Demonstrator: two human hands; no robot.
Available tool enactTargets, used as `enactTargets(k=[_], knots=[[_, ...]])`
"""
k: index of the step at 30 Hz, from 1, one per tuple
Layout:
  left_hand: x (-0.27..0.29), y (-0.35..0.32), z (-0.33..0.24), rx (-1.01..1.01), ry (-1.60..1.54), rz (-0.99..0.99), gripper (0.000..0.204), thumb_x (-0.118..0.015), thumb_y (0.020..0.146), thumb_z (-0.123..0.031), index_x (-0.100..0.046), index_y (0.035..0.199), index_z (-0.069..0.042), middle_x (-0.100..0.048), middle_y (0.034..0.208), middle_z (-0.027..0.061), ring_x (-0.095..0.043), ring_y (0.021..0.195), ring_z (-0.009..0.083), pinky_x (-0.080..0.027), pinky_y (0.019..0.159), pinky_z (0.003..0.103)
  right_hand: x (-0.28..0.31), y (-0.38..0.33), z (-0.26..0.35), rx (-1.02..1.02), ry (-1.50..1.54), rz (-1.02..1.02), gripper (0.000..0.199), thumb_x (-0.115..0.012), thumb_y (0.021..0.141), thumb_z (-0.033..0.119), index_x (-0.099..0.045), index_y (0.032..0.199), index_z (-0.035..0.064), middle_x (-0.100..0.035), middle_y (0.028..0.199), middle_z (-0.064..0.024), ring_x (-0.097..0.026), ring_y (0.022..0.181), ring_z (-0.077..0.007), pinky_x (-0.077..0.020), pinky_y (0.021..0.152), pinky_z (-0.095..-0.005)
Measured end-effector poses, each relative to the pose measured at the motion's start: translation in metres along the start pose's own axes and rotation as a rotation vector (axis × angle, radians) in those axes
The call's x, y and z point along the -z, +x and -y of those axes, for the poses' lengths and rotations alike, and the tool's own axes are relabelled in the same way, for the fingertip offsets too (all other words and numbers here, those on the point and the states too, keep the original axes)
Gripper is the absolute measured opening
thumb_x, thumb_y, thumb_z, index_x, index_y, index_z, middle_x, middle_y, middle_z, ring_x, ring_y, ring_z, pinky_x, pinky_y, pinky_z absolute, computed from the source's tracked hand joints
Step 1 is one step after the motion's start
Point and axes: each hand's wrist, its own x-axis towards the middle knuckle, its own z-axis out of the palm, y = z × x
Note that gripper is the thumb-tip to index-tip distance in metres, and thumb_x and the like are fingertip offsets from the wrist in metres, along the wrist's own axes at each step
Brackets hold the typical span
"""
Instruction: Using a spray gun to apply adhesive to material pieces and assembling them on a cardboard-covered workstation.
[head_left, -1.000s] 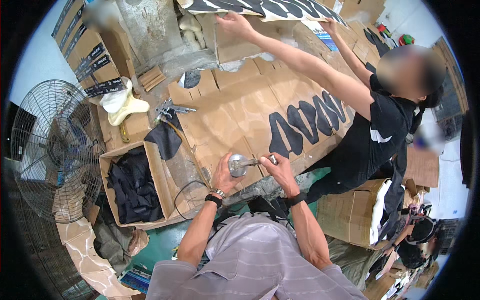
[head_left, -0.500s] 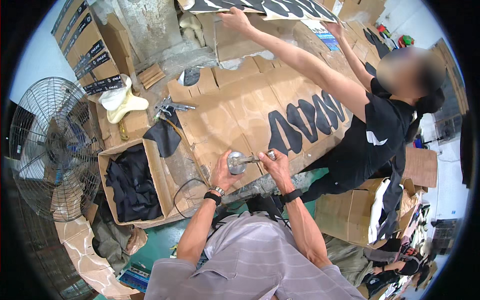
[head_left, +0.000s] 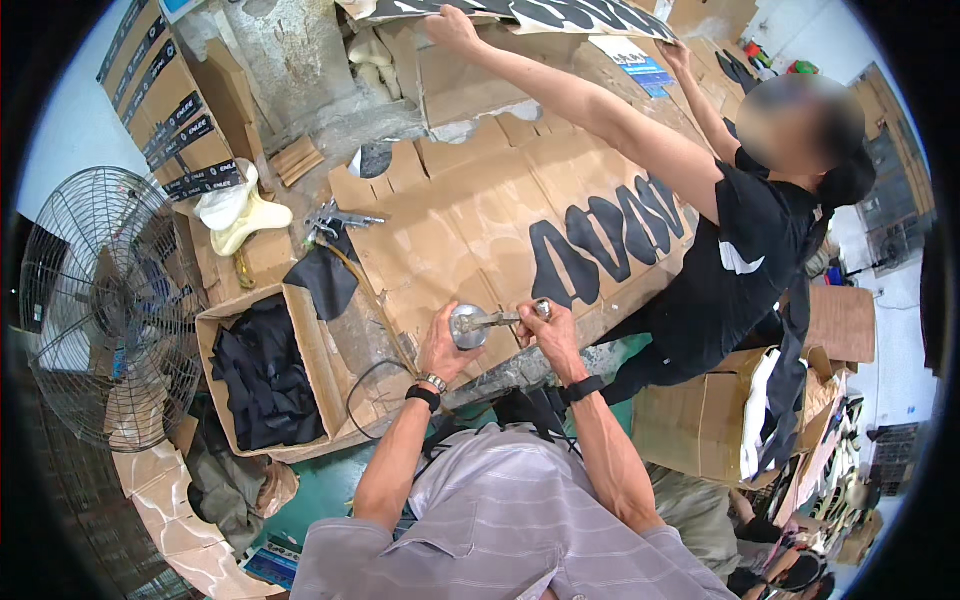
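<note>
My left hand (head_left: 443,345) curls around a round, shiny metal cup (head_left: 466,330) above the near edge of the table. A metal stem runs from the cup toward my right hand (head_left: 549,335), whose fingers close on a short metal end piece (head_left: 542,309). How the stem joins the cup is too small to make out. Just beyond, black cut-out pieces (head_left: 565,265) lie in a row on the cardboard sheet (head_left: 455,225). Farther left on the table rests a metal spray gun (head_left: 338,218) with a hose, beside a black piece of material (head_left: 325,285).
At left stand a cardboard box (head_left: 322,370) of black pieces and a large wire fan (head_left: 110,300). To the right, a co-worker (head_left: 745,270) reaches across the table, holding up a sheet (head_left: 570,18) with black pieces. An open carton (head_left: 690,420) stands behind them.
The co-worker and the raised sheet have shifted slightly left in view. My hands keep their hold on the metal cup and end piece, almost in the same place.
</note>
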Motion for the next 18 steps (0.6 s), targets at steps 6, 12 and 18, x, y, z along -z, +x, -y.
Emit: enactTargets(k=[6,12,18], knots=[[-0.001,-0.001,0.002,-0.021,0.006,-0.014,0.110,-0.098,0.064,-0.028,-0.036,0.153,-0.008,-0.050,0.149,0.0225,-0.051,0.138,0.0407,-0.045,0.115,0.047,0.008,0.001,0.009,-0.024,-0.001,0.113,0.021,-0.072,0.100,0.018,-0.069,0.096,-0.0025,-0.070,0.072,-0.0076,-0.062,0.057,-0.0123,-0.0467,0.051,-0.0281],[-0.003,-0.002,0.008,-0.025,-0.024,-0.030,0.107,-0.098,0.064,-0.024,-0.037,0.151,-0.007,-0.051,0.146,0.0226,-0.053,0.135,0.0414,-0.046,0.114,0.047,0.005,0.002,0.011,-0.021,-0.079,0.111,0.023,-0.072,0.100,0.020,-0.070,0.098,-0.0030,-0.071,0.073,-0.0078,-0.061,0.056,-0.0121,-0.0470,0.052,-0.0284],[-0.002,0.001,-0.011,-0.055,0.026,-0.057,0.105,-0.097,0.065,-0.021,-0.040,0.151,-0.005,-0.054,0.141,0.0223,-0.054,0.132,0.0424,-0.047,0.111,0.048,0.001,0.000,0.008,0.008,-0.132,-0.010,0.017,-0.072,0.100,0.016,-0.070,0.094,-0.0005,-0.067,0.068,-0.0047,-0.059,0.055,-0.0122,-0.0472,0.051,-0.0292]])
